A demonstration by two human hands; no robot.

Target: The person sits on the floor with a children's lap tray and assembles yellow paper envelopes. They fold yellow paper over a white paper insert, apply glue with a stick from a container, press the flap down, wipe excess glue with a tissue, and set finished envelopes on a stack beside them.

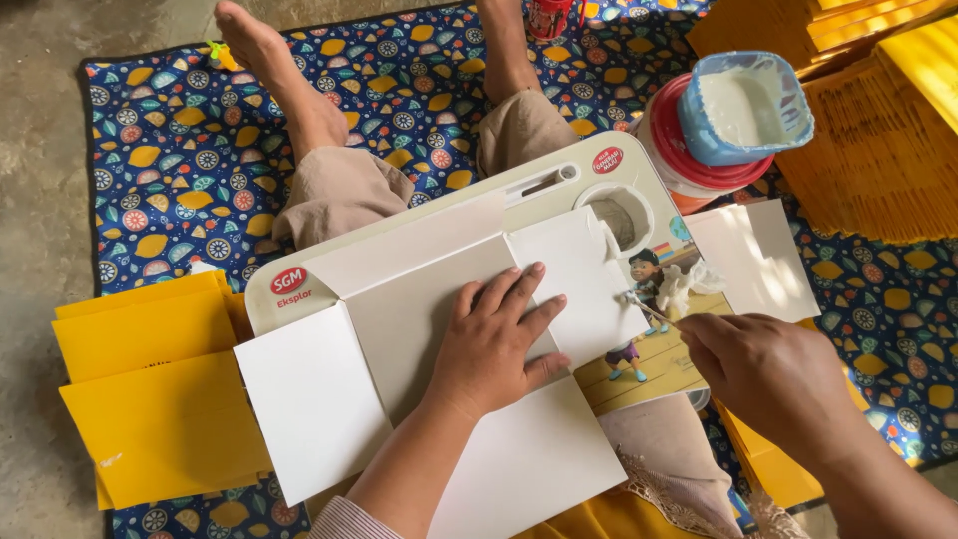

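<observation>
My left hand [494, 339] lies flat, fingers spread, on the middle panel of an unfolded white paper sheet [329, 399] with side flaps. The sheet rests on a cream lap tray [559, 185] printed with a cartoon picture, across my legs. My right hand [763, 369] pinches a thin stick [654, 309] whose tip touches the edge of the sheet's right flap [579, 269]. A blue tub of white paste [743, 105] stands on a red-lidded jar at the tray's far right.
Yellow folded envelopes [150, 399] are stacked at my left on a blue patterned mat [190, 150]. More yellow stacks [888, 140] fill the far right. A loose white sheet [758, 255] lies by the jar. Bare concrete floor [35, 200] lies left of the mat.
</observation>
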